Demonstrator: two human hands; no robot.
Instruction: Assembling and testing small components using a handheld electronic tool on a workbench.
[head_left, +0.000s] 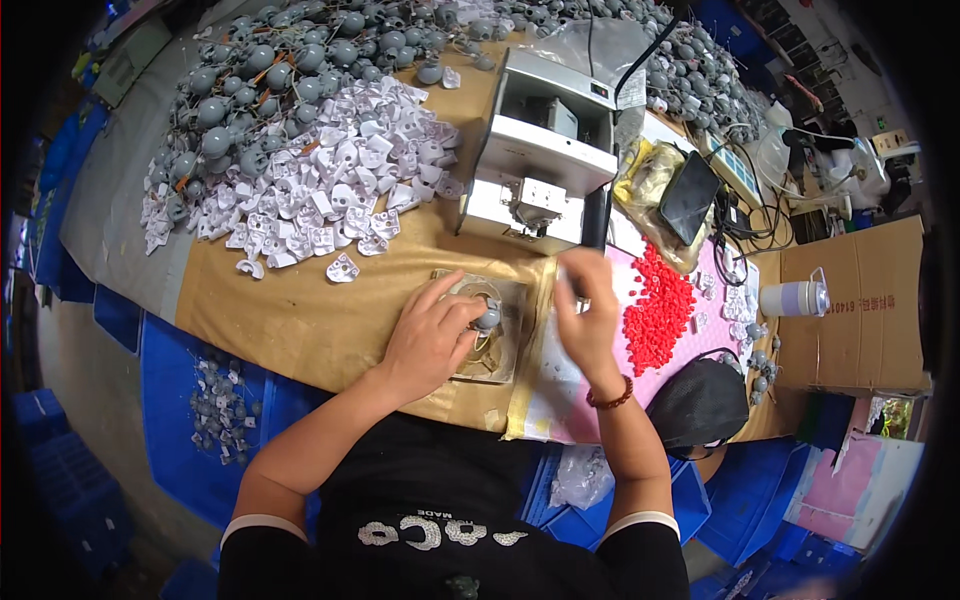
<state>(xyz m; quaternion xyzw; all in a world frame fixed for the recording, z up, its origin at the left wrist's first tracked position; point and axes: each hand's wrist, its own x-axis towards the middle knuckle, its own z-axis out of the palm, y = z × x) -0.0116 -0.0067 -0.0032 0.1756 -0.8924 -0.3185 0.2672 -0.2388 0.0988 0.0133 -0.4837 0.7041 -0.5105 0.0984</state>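
Note:
My left hand (425,345) reaches over a square fixture (508,360) on the tan-covered table. Its thumb and fingertips are closed on a grey ball-shaped part (488,316), which rests at the fixture's middle. Just to the right, my right hand (588,315) is raised over the edge of the pink and yellow sheet, its fingers curled and partly smeared by motion. A small pale bit shows at those fingers, too unclear to name.
A white bench machine (540,150) stands beyond the fixture. White plastic pieces (330,180) and grey balls (300,70) are heaped at the far left. Red small parts (655,310) lie right, near a black cap-like item (705,400), a phone (690,198) and a tumbler (795,299).

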